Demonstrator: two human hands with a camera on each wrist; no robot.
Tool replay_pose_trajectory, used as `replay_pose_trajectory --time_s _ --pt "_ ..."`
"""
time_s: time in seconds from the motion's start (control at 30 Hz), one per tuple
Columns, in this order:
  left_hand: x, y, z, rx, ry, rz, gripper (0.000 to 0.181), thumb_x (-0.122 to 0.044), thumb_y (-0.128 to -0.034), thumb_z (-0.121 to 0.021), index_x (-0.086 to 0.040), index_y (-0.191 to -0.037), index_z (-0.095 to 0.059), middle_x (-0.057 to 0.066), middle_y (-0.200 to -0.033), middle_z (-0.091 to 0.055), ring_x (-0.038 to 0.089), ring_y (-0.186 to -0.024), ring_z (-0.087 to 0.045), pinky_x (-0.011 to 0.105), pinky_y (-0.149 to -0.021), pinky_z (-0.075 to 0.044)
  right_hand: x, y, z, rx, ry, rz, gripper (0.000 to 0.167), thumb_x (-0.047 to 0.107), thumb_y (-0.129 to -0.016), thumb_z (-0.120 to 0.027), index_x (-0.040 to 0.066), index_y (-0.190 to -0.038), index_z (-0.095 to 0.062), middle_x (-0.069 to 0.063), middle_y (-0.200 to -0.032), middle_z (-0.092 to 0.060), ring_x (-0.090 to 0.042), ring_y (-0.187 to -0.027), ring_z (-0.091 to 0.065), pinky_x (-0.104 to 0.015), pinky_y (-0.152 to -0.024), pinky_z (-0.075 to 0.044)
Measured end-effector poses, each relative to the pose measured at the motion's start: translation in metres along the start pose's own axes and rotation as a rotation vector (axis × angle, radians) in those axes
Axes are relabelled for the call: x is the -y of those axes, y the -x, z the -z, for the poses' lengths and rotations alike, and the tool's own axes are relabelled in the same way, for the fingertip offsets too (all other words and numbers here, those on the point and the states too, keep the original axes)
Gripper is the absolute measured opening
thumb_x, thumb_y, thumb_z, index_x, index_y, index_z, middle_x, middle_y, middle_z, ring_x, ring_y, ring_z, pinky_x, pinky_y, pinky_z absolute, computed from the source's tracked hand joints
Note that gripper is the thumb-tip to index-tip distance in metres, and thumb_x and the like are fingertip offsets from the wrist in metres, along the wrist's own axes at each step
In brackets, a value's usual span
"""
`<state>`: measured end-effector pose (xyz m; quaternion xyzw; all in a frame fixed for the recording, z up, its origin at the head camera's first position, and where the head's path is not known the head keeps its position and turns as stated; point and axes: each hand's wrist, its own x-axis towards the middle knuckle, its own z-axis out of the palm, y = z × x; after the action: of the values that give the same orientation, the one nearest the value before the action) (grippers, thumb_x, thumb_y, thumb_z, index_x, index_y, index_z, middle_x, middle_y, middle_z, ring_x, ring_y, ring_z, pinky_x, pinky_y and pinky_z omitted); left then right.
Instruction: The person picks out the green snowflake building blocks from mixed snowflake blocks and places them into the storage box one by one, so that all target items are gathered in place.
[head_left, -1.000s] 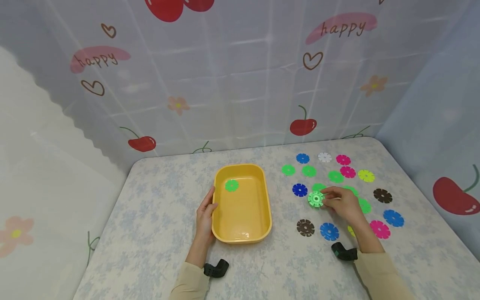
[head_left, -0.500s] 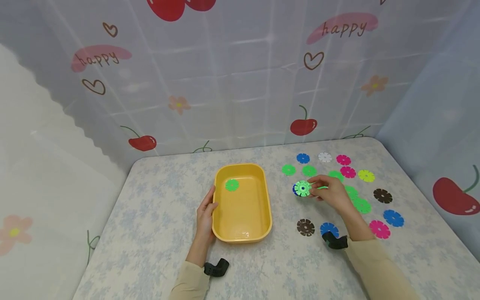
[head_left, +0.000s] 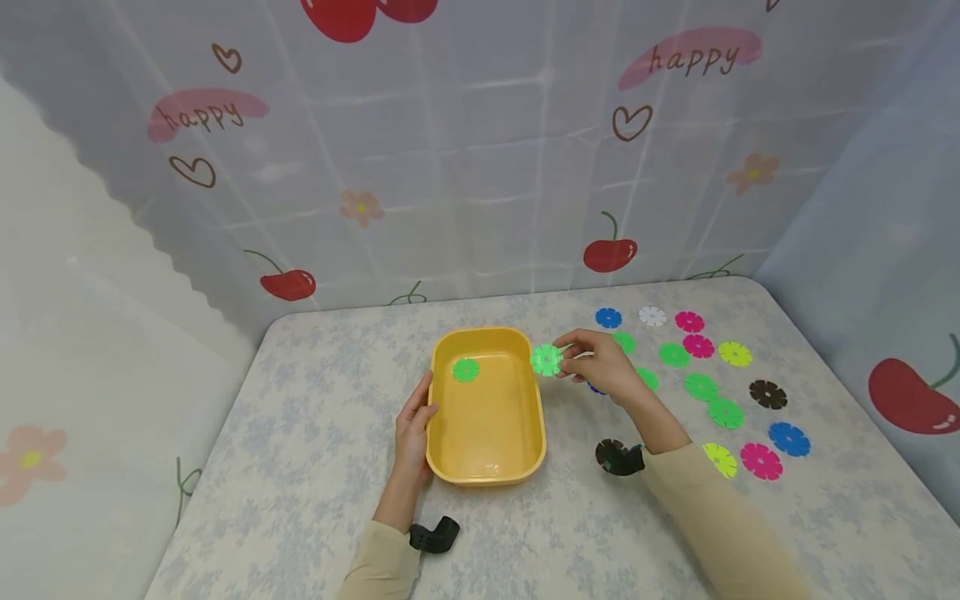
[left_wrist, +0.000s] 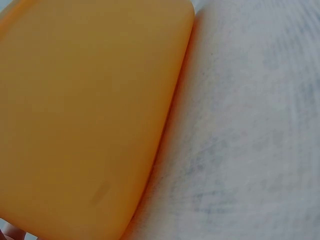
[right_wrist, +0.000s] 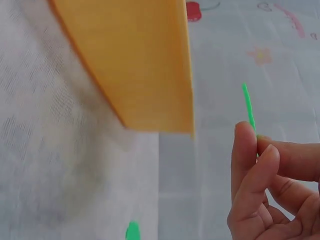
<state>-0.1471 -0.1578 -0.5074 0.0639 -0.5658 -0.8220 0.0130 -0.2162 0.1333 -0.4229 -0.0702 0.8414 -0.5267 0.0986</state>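
Observation:
My right hand [head_left: 602,367] pinches a green notched plastic disc [head_left: 547,360] by its edge, close to the right rim of a yellow tray [head_left: 486,446]. In the right wrist view the green disc [right_wrist: 248,105] appears edge-on between thumb and fingertips, raised above the table. At the tray's left side my left hand [head_left: 412,429] grips the wall, with the thumb over the rim. Inside the tray, toward the far end, lies another green disc [head_left: 466,370]. The left wrist view is mostly filled by the tray's outer wall [left_wrist: 90,110]; only bits of fingers show at its lower left.
Several loose discs lie on the right of the table, among them a white disc [head_left: 652,316], a pink disc [head_left: 761,461], a blue disc [head_left: 789,439] and a yellow disc [head_left: 734,353]. My right hand partly covers a dark blue one. A printed curtain [head_left: 480,167] stands behind the table.
My right hand has carried the pinched green disc leftward and slightly away from me, from among the loose discs to the tray's right rim. The left hand and tray have stayed in place.

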Motion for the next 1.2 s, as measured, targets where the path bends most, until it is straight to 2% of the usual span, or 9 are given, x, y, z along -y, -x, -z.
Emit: replay_pose_trajectory --time_s 0.07,0.27,0.37,0.5,0.7,0.9,1.03,1.2 --pt "0.001 0.0 0.0 0.0 -0.005 0.001 0.054 -0.002 -0.101 -0.039 -0.018 -0.152 -0.038 -0.002 -0.161 -0.029 0.017 -0.147 -0.029 0.033 -0.115 -0.036 0.007 -0.006 -0.009 0.025 0.0 0.003 0.027 0.002 -0.092 -0.061 0.0 -0.119 -0.064 -0.016 -0.097 -0.06 -0.039 -0.088 -0.07 -0.032 -0.069 -0.06" --pt "0.001 0.0 0.0 -0.005 -0.012 0.004 0.054 -0.002 -0.1006 -0.039 -0.018 -0.152 -0.039 -0.002 -0.161 -0.029 0.018 -0.147 -0.029 0.035 -0.116 -0.035 0.023 -0.021 -0.038 0.112 -0.02 0.007 0.026 -0.001 -0.092 -0.061 0.0 -0.118 -0.063 -0.014 -0.092 -0.057 -0.034 -0.087 -0.071 -0.037 -0.069 -0.06" --pt "0.001 0.0 0.0 -0.007 -0.02 0.004 0.054 -0.003 -0.1007 -0.039 -0.019 -0.152 -0.039 -0.002 -0.161 -0.028 0.018 -0.147 -0.029 0.033 -0.115 -0.036 0.026 -0.028 -0.052 0.168 -0.042 0.001 0.027 -0.001 -0.092 -0.061 -0.001 -0.119 -0.062 -0.014 -0.091 -0.057 -0.038 -0.09 -0.07 -0.036 -0.068 -0.06" --pt "0.002 0.0 0.0 -0.003 -0.027 0.0 0.054 -0.003 -0.1007 -0.038 -0.018 -0.152 -0.038 -0.001 -0.161 -0.027 0.018 -0.147 -0.028 0.031 -0.115 -0.036 0.026 -0.035 -0.068 0.211 -0.046 0.002 0.026 -0.002 -0.092 -0.06 -0.002 -0.118 -0.061 -0.014 -0.089 -0.058 -0.036 -0.086 -0.07 -0.041 -0.073 -0.061" --pt "0.0 -0.002 -0.001 -0.012 -0.038 -0.003 0.055 -0.003 -0.0996 -0.038 -0.017 -0.152 -0.038 -0.001 -0.161 -0.028 0.016 -0.148 -0.027 0.03 -0.117 -0.033 0.027 -0.039 -0.087 0.22 0.01 0.042 0.023 -0.004 -0.091 -0.059 -0.003 -0.114 -0.063 -0.013 -0.084 -0.059 -0.034 -0.08 -0.069 -0.04 -0.073 -0.06" --pt "0.0 -0.001 -0.001 -0.021 -0.037 -0.002 0.054 -0.002 -0.0995 -0.038 -0.016 -0.152 -0.039 -0.001 -0.161 -0.028 0.018 -0.148 -0.027 0.037 -0.12 -0.029 0.02 -0.045 -0.104 0.228 0.092 0.072 0.02 -0.004 -0.091 -0.06 -0.002 -0.111 -0.064 -0.012 -0.08 -0.059 -0.031 -0.075 -0.068 -0.033 -0.068 -0.059" --pt "0.0 -0.002 -0.001 -0.013 -0.036 -0.004 0.054 -0.002 -0.0997 -0.038 -0.016 -0.152 -0.038 -0.001 -0.161 -0.027 0.019 -0.148 -0.027 0.04 -0.12 -0.028 0.015 -0.047 -0.114 0.219 0.105 0.046 0.019 -0.003 -0.09 -0.061 -0.001 -0.109 -0.065 -0.01 -0.078 -0.059 -0.025 -0.071 -0.066 -0.027 -0.061 -0.055" --pt "0.001 -0.001 0.0 -0.008 -0.042 -0.002 0.055 -0.003 -0.0995 -0.039 -0.018 -0.152 -0.038 -0.001 -0.161 -0.027 0.019 -0.148 -0.027 0.04 -0.12 -0.028 0.012 -0.048 -0.12 0.201 0.074 -0.004 0.02 -0.004 -0.09 -0.061 -0.001 -0.109 -0.065 -0.01 -0.078 -0.057 -0.023 -0.068 -0.063 -0.027 -0.062 -0.056"
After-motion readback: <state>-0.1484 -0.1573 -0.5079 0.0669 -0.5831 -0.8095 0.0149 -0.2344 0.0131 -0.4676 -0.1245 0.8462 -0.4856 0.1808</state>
